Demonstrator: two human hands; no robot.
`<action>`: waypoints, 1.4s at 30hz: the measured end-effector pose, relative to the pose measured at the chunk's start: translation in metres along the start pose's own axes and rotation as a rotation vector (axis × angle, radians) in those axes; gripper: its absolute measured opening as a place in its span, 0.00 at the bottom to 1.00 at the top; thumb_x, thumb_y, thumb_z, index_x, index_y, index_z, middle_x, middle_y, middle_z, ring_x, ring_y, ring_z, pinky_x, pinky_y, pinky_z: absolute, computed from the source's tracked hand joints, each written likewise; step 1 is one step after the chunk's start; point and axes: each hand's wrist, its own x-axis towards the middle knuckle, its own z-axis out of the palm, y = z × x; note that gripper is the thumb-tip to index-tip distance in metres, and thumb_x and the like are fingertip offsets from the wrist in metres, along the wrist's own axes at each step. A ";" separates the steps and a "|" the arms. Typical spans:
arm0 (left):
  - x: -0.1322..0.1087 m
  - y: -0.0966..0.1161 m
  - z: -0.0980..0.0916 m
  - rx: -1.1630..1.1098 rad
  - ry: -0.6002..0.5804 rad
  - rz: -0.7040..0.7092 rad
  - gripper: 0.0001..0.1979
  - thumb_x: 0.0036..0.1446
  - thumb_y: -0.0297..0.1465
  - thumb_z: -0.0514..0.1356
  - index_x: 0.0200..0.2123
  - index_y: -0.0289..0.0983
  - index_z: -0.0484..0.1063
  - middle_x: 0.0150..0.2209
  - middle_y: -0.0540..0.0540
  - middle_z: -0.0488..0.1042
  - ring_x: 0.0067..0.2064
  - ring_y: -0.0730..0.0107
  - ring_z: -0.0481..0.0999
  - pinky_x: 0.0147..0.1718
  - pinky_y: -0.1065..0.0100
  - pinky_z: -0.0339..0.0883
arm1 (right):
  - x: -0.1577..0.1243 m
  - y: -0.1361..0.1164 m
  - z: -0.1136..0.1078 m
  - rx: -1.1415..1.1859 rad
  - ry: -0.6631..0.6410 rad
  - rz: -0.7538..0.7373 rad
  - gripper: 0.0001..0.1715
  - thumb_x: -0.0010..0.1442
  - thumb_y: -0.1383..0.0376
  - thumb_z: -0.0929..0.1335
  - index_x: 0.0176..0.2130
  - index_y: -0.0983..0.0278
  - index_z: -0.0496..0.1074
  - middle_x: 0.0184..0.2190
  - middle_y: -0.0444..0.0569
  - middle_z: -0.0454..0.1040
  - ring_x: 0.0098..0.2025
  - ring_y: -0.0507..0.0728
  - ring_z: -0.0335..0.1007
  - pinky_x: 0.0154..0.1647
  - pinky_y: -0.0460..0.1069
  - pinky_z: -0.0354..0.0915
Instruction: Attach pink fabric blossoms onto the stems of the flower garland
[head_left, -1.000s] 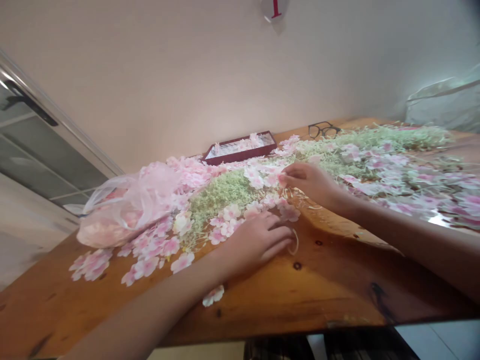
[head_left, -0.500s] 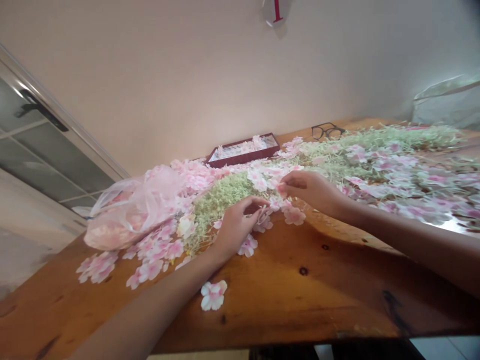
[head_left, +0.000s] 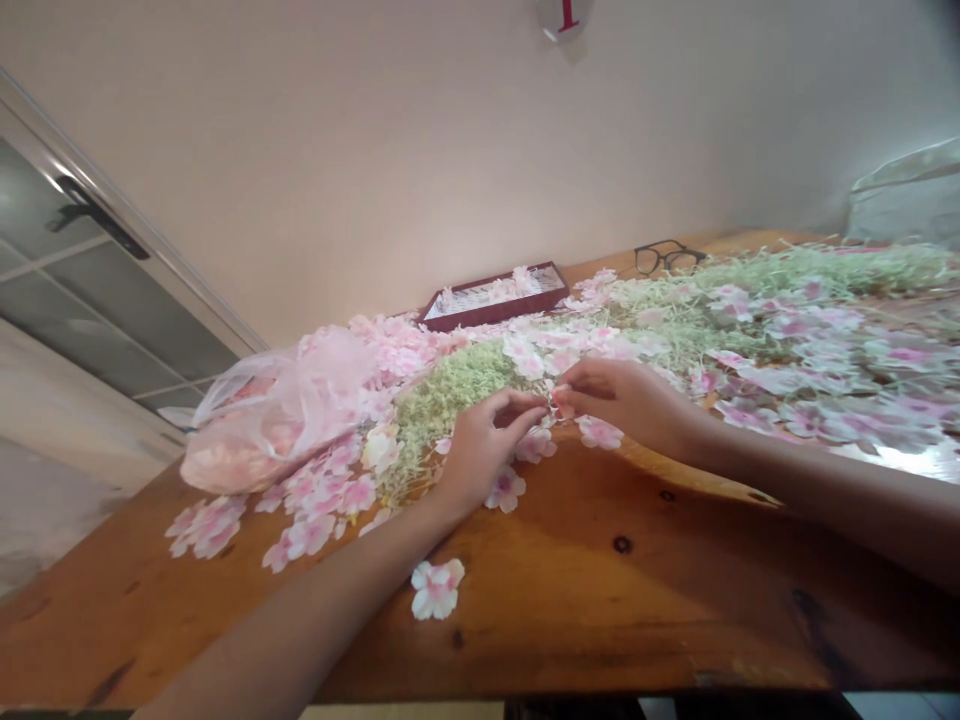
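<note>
My left hand [head_left: 480,445] is raised just above the wooden table [head_left: 600,590], its fingertips pinched together on something small that I cannot make out. My right hand [head_left: 622,395] meets it fingertip to fingertip, pinched on a small pink blossom. Both hands hover at the near edge of a heap of pink and white artificial flowers [head_left: 787,340] mixed with pale green stems [head_left: 442,390]. Loose blossoms [head_left: 504,488] lie under the left hand, and a single flower [head_left: 437,588] lies beside my left forearm.
A clear plastic bag of pink petals [head_left: 262,425] lies at the left. A dark red tray [head_left: 495,295] and black glasses [head_left: 667,258] sit at the table's far edge by the wall. A glass door [head_left: 82,290] stands at the left, a plastic bag [head_left: 907,195] far right.
My left hand lifted off the table, went from lying flat to pinched, and moved up to meet the right fingertips. The right hand shifted slightly toward it.
</note>
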 end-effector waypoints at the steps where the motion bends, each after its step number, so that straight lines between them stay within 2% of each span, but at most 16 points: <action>1: 0.000 0.000 0.000 -0.002 -0.001 -0.005 0.10 0.48 0.37 0.55 0.31 0.37 0.69 0.33 0.48 0.73 0.37 0.70 0.71 0.37 0.69 0.64 | 0.000 -0.001 0.000 0.000 -0.004 0.000 0.11 0.52 0.58 0.62 0.29 0.63 0.65 0.27 0.46 0.72 0.31 0.52 0.68 0.30 0.47 0.62; 11: -0.003 0.004 0.000 0.038 0.012 -0.047 0.10 0.48 0.38 0.55 0.28 0.37 0.68 0.29 0.49 0.72 0.34 0.71 0.71 0.32 0.71 0.63 | -0.004 -0.003 0.007 -0.126 0.036 -0.011 0.14 0.54 0.56 0.60 0.29 0.63 0.65 0.24 0.44 0.70 0.26 0.51 0.65 0.25 0.46 0.57; 16: -0.005 0.010 0.002 0.022 0.005 -0.078 0.11 0.49 0.38 0.54 0.28 0.36 0.66 0.28 0.49 0.72 0.32 0.71 0.72 0.27 0.72 0.64 | -0.012 -0.010 0.016 -0.207 0.117 -0.039 0.11 0.56 0.61 0.59 0.27 0.63 0.62 0.23 0.44 0.68 0.25 0.50 0.62 0.25 0.45 0.55; 19: -0.010 0.013 0.003 0.005 -0.002 -0.122 0.11 0.49 0.39 0.54 0.28 0.37 0.65 0.27 0.49 0.71 0.24 0.75 0.70 0.19 0.75 0.62 | -0.015 -0.011 0.020 -0.232 0.160 -0.054 0.09 0.56 0.63 0.59 0.27 0.63 0.61 0.23 0.44 0.67 0.26 0.50 0.61 0.25 0.44 0.55; 22: -0.016 0.016 0.005 -0.020 -0.038 -0.214 0.12 0.48 0.42 0.52 0.29 0.38 0.64 0.25 0.52 0.69 0.13 0.81 0.62 0.09 0.76 0.53 | -0.018 -0.013 0.022 -0.253 0.179 -0.091 0.08 0.56 0.64 0.59 0.27 0.64 0.60 0.24 0.45 0.67 0.26 0.51 0.61 0.26 0.44 0.54; 24: -0.019 0.017 0.006 -0.041 -0.039 -0.251 0.13 0.48 0.43 0.52 0.29 0.39 0.63 0.24 0.53 0.67 0.11 0.83 0.59 0.06 0.77 0.49 | -0.019 -0.014 0.022 -0.258 0.175 -0.107 0.08 0.56 0.64 0.59 0.27 0.64 0.60 0.24 0.45 0.66 0.26 0.50 0.61 0.26 0.44 0.54; 30: -0.017 0.014 0.006 -0.072 -0.037 -0.264 0.13 0.48 0.43 0.53 0.30 0.38 0.63 0.23 0.53 0.66 0.13 0.81 0.61 0.08 0.76 0.51 | -0.016 -0.014 0.021 -0.192 0.155 -0.060 0.08 0.55 0.64 0.59 0.27 0.64 0.60 0.24 0.45 0.68 0.27 0.51 0.63 0.26 0.45 0.57; 33: -0.010 0.011 0.004 -0.116 -0.020 -0.164 0.12 0.48 0.40 0.54 0.30 0.37 0.63 0.26 0.51 0.67 0.23 0.76 0.68 0.18 0.75 0.60 | -0.010 -0.012 0.016 -0.075 0.130 -0.050 0.08 0.55 0.61 0.60 0.30 0.63 0.62 0.26 0.46 0.69 0.29 0.52 0.65 0.27 0.46 0.61; 35: -0.006 0.009 0.002 -0.122 -0.002 -0.084 0.11 0.48 0.38 0.55 0.29 0.36 0.63 0.28 0.50 0.67 0.29 0.75 0.69 0.26 0.74 0.62 | -0.008 -0.014 0.010 -0.043 0.172 -0.135 0.08 0.54 0.61 0.60 0.32 0.63 0.62 0.29 0.47 0.69 0.31 0.52 0.66 0.30 0.47 0.63; 38: -0.003 0.005 0.000 -0.091 0.032 -0.039 0.10 0.48 0.37 0.55 0.28 0.36 0.63 0.28 0.50 0.66 0.31 0.74 0.67 0.31 0.72 0.61 | -0.018 -0.030 0.003 -0.090 0.273 -0.399 0.08 0.55 0.65 0.60 0.37 0.61 0.62 0.34 0.49 0.68 0.37 0.53 0.66 0.38 0.50 0.63; 40: -0.003 0.003 -0.001 -0.088 0.049 -0.032 0.09 0.49 0.36 0.54 0.28 0.36 0.63 0.29 0.50 0.67 0.32 0.73 0.67 0.32 0.72 0.60 | -0.031 -0.044 0.002 -0.131 0.231 -0.558 0.12 0.55 0.67 0.59 0.41 0.58 0.61 0.35 0.48 0.69 0.38 0.54 0.66 0.40 0.50 0.62; 42: -0.004 0.001 -0.001 -0.096 0.045 -0.031 0.09 0.49 0.36 0.54 0.29 0.36 0.63 0.29 0.50 0.67 0.31 0.73 0.66 0.32 0.72 0.60 | -0.046 -0.055 0.004 -0.198 0.110 -0.669 0.16 0.56 0.65 0.58 0.46 0.54 0.60 0.34 0.46 0.70 0.37 0.54 0.67 0.36 0.48 0.65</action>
